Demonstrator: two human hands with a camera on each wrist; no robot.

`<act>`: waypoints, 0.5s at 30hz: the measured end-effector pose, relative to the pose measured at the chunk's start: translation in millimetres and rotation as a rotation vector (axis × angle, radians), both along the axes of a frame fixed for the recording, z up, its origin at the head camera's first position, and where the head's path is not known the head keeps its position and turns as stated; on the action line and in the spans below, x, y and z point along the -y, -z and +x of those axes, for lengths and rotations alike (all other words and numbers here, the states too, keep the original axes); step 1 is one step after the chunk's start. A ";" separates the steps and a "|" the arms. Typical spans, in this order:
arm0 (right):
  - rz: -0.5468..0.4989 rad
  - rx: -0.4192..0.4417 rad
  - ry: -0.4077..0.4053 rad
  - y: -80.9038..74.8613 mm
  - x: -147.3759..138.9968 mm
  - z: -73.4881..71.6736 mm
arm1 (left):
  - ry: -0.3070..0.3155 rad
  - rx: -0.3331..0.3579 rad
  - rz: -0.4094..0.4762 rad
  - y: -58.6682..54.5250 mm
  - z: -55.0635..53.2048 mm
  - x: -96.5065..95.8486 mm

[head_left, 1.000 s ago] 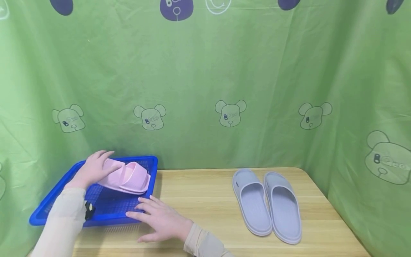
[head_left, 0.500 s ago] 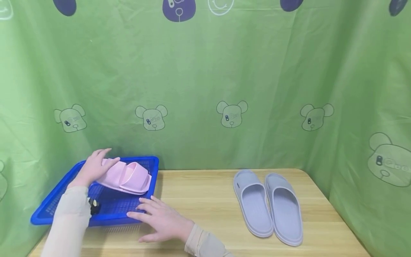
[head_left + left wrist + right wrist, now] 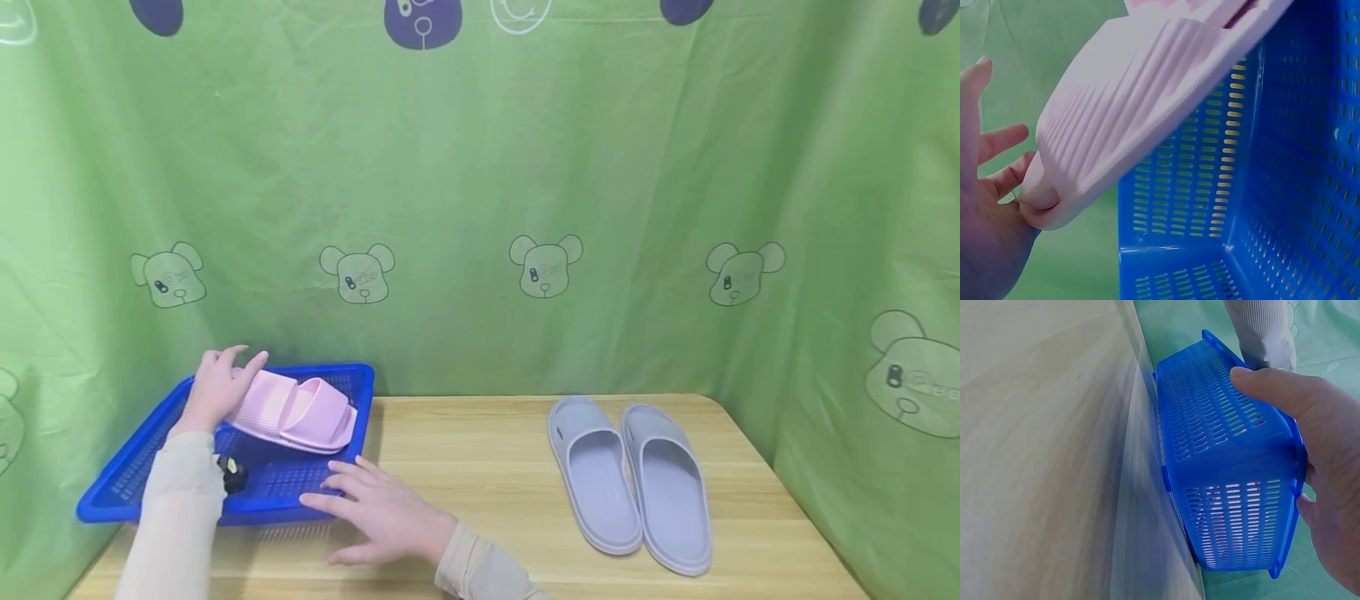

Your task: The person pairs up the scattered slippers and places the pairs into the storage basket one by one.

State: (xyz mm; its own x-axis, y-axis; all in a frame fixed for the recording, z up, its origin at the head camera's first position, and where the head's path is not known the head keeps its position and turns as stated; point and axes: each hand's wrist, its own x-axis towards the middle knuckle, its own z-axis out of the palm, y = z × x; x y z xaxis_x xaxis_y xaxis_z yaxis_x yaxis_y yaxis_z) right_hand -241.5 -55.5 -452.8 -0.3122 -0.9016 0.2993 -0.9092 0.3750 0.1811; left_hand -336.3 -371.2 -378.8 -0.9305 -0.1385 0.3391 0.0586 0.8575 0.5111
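Observation:
Pink slippers [image 3: 318, 417] with a ribbed upper lie tilted across the back of a blue slotted plastic basket [image 3: 363, 433] at the left of the table. My left hand [image 3: 213, 392] is at their left end, fingers and thumb spread. In the left wrist view, the ribbed pink slipper [image 3: 1104, 106] has its end close against that hand [image 3: 994, 206], partly hiding the fingers. My right hand [image 3: 390, 512] reaches to the basket's front right corner with spread fingers. The right wrist view shows this hand [image 3: 1329, 444] beside the blue rim, one fingertip overlapping it.
A pair of grey slippers [image 3: 600, 492] lies side by side on the right of the wooden table [image 3: 465, 442]. A green curtain [image 3: 450, 167] with bear prints hangs behind and at both sides. A small black device [image 3: 234, 473] sits at my left wrist.
My left hand has drawn back a little from over the pink slippers, its thumb now further left and higher. The slippers, basket and right hand keep their places; the whole view shifts slightly.

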 end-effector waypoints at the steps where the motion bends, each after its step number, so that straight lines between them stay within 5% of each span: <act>1: -0.004 -0.001 -0.001 0.1 -0.2 -0.1 | -0.008 -0.006 0.012 0.7 -0.6 0.4; 15: -0.003 0.001 -0.003 1.0 0.0 -0.8 | -0.145 -0.035 0.202 10.9 -3.5 2.1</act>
